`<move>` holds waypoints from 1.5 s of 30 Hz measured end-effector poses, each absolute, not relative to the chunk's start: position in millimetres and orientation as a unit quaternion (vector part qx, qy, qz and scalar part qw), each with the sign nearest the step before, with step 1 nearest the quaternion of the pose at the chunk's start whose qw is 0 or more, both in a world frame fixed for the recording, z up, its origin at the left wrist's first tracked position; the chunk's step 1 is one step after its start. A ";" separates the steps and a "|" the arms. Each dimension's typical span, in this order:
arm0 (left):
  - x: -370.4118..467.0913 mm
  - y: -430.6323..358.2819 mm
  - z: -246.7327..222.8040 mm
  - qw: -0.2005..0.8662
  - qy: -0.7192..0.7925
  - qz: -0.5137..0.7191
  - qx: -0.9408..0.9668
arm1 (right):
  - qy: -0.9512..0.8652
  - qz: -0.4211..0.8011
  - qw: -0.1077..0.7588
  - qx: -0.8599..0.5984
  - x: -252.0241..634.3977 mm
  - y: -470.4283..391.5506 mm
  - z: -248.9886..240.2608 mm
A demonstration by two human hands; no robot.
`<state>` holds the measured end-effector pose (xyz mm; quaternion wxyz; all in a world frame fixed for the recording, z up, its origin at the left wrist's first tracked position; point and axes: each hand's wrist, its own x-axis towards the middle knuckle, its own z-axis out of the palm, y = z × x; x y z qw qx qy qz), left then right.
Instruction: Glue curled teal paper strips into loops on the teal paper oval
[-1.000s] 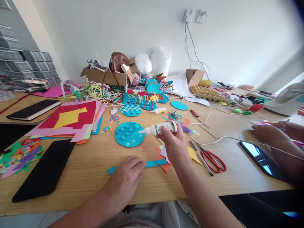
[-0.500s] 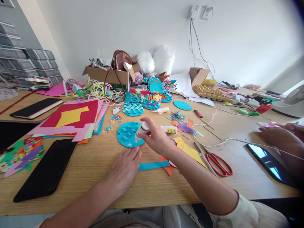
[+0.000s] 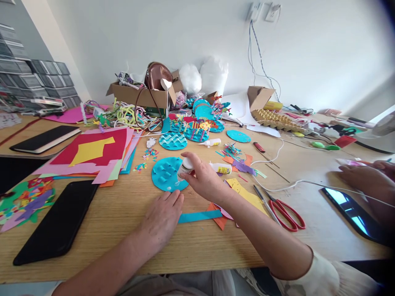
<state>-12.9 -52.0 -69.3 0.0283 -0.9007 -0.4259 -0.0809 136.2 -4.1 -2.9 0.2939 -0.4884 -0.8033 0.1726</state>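
My right hand [image 3: 203, 174] grips a white glue bottle [image 3: 187, 165], tipped so its nozzle end points down at a blue paper disc [image 3: 163, 168]. Curled blue strips stand on the disc, and white glue dabs show near its lower edge. Flat on the table, with fingers stretched out, my left hand [image 3: 163, 211] touches the disc's lower rim with its fingertips. A blue paper strip [image 3: 200, 216] lies just right of my left hand, partly over orange paper scraps.
Red-handled scissors [image 3: 286, 213] and yellow paper [image 3: 243, 193] lie right of my right arm. Stacked coloured paper [image 3: 89, 152] and a black phone-like slab [image 3: 58, 222] are at left. Another person's hand [image 3: 358, 176] rests at far right near a phone [image 3: 352, 213]. Decorated discs [image 3: 173, 141] stand behind.
The glue bottle's tip has shifted very slightly over the disc, and more white glue shows there. My left hand stays in place; the view has tilted a little.
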 end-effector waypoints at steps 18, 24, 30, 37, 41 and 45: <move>-11.5 -49.5 -71.1 0.031 -0.427 -0.057 -0.902 | -0.805 0.170 0.285 -0.492 137.5 1.2 -5.5; -11.1 -50.6 -70.4 0.034 -0.431 -0.065 -0.899 | -0.811 0.178 0.277 -0.484 139.6 1.0 -5.0; -10.5 -50.8 -66.2 0.042 -0.428 -0.039 -0.902 | -0.802 0.181 0.283 -0.493 140.5 0.1 -4.3; -10.6 -51.3 -68.6 0.030 -0.434 -0.070 -0.898 | -0.796 0.169 0.288 -0.505 142.0 1.9 -6.5; -10.8 -50.9 -71.1 0.034 -0.429 -0.080 -0.899 | -0.797 0.176 0.291 -0.499 142.6 3.9 -8.4; -10.6 -50.4 -70.7 0.030 -0.426 -0.074 -0.901 | -0.791 0.162 0.308 -0.503 145.6 5.9 -10.9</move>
